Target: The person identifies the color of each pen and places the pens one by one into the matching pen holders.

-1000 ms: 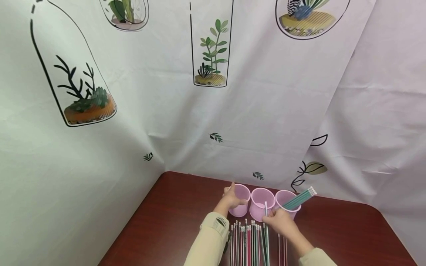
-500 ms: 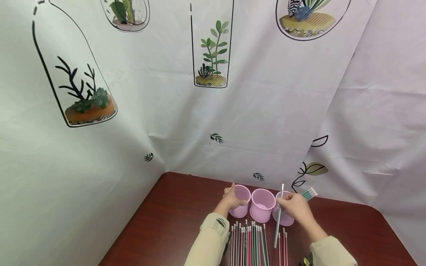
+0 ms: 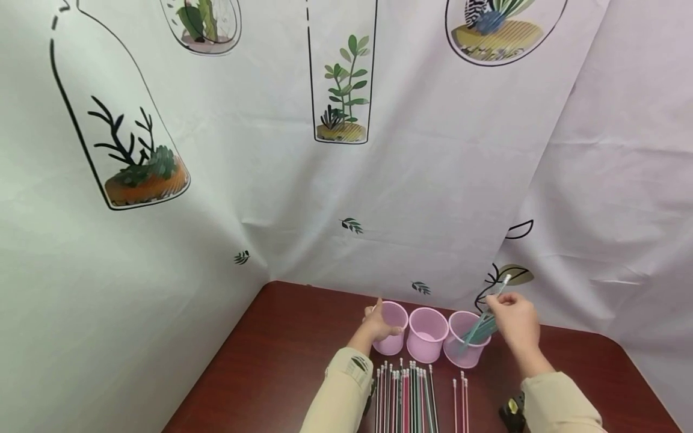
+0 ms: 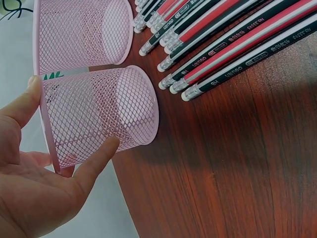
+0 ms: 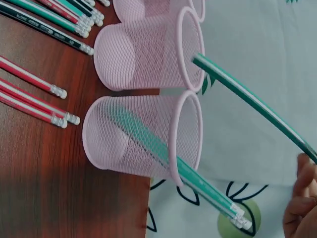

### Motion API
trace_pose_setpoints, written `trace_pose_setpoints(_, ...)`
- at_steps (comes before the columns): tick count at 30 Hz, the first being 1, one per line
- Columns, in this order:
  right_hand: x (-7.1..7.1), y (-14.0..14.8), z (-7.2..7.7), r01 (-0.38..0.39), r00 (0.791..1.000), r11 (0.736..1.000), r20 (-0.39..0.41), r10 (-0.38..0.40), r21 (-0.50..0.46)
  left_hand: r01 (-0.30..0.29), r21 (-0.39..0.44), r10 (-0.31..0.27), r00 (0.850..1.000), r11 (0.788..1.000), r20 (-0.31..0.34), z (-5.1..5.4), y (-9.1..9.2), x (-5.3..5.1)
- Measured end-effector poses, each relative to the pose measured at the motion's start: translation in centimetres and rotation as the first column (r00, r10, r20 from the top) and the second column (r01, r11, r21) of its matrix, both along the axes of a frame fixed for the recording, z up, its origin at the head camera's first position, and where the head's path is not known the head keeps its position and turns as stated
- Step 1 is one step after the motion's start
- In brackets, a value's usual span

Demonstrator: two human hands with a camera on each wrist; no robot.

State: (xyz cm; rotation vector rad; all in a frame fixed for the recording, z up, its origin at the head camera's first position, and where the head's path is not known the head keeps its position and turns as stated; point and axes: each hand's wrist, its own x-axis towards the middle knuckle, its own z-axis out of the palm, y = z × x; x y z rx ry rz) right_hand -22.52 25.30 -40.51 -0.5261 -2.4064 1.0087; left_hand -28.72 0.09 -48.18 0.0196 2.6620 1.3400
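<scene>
My left hand (image 3: 377, 323) grips the leftmost pink mesh pencil cup (image 4: 99, 116), with a finger at its rim and another along its side. My right hand (image 3: 518, 322) pinches a green-and-white striped pencil (image 5: 247, 101) near its eraser end, above and right of the rightmost pink cup (image 5: 133, 134). That pencil slants down towards this cup's mouth in the head view. Inside the same cup, several green pencils (image 5: 208, 188) lean to the right, eraser ends up. Between the two stands the middle pink cup (image 3: 428, 335).
Several striped pencils (image 3: 406, 397), black, red and green, lie in a row on the dark red-brown table (image 3: 271, 349) before the cups. Apart from them, right of the row, lie 3 red pencils (image 3: 461, 400). A printed white cloth (image 3: 422, 180) hangs behind.
My right hand has lifted a green pencil from the row and carried it right and up, over to the rightmost cup. My left hand stays on the leftmost cup.
</scene>
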Motion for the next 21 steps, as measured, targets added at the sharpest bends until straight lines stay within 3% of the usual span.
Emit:
trace_pose_setpoints(6, -0.1, 0.8, -0.6, 0.154, 0.978, 0.985, -0.132, -0.163, -0.075, 0.001, 0.010, -0.001, 1.000, 1.000, 0.004, 0.0, 0.0, 0.1)
trace_pose_setpoints(11, 0.0, 1.3, -2.4, 0.228, 0.953, 0.969, -0.184, -0.242, -0.091, 0.009, 0.012, -0.009, 1.000, 1.000, -0.002, 0.0, -0.1, 0.1)
trace_pose_setpoints(21, 0.8, 0.9, -5.9, 0.225, 0.967, 0.971, -0.101, -0.233, -0.082, 0.006, 0.002, -0.006, 1.000, 1.000, -0.007, -0.1, 0.0, 0.0)
